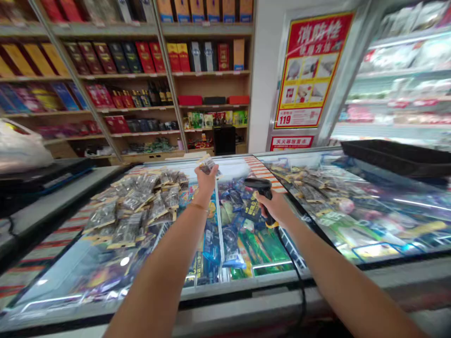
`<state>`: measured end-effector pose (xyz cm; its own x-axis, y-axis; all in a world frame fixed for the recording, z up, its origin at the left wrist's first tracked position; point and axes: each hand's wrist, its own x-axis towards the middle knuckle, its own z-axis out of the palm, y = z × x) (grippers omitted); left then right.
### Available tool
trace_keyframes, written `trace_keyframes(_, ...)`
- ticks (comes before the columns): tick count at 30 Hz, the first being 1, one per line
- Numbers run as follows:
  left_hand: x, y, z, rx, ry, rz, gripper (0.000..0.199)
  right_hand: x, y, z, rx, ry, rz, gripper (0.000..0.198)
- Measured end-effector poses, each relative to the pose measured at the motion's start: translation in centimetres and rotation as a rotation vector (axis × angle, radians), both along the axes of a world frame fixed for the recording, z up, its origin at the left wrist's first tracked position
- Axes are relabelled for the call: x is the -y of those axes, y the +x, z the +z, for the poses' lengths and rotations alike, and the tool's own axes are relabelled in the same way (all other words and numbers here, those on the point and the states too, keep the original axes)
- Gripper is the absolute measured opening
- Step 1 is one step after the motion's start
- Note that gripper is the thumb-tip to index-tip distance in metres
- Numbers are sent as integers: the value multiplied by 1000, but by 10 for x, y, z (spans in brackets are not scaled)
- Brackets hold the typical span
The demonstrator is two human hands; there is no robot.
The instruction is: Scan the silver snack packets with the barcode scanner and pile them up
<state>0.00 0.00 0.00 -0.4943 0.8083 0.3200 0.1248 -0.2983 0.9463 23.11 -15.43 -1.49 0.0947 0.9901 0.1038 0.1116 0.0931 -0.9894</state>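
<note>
My left hand [206,180] is closed on a small snack packet [207,164], held up over the far part of the chest freezer [232,280]. In my right hand [273,206] is a black barcode scanner [260,184], its head pointing left toward the packet. A black cord [294,263] runs down from the scanner's handle. To the left, a heap of similar packets [137,202] lies on the freezer's glass lid. Below both hands, blue and green bagged goods [257,244] fill the open middle section.
More packets [310,188] lie on the right-hand glass. A black tray [398,157] rests at the right rear. Shelves of boxed goods [134,56] stand behind, beside a red poster [313,70]. A white plastic bag [21,148] is at far left.
</note>
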Motion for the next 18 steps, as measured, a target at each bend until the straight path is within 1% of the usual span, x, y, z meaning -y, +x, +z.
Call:
trace_keyframes(3, 4, 18, -23, -32, -59, -70, 20, 2, -3, 2, 8, -10, -6, 25)
trace_keyframes(6, 5, 25, -39, -84, -59, -127, 8, 5, -5, 7, 63, -16, -9, 23)
trace_keyframes(9, 3, 23, -48, -88, -21, -190, 13, 9, -7, 11, 143, -17, -21, 19)
trace_keyframes(12, 1, 21, -54, -71, -5, -238, 20, 12, -8, 13, 208, -32, -19, 19)
trace_keyframes(18, 0, 20, -58, -108, -5, -265, 22, 15, -11, 12, 317, -32, 17, 17)
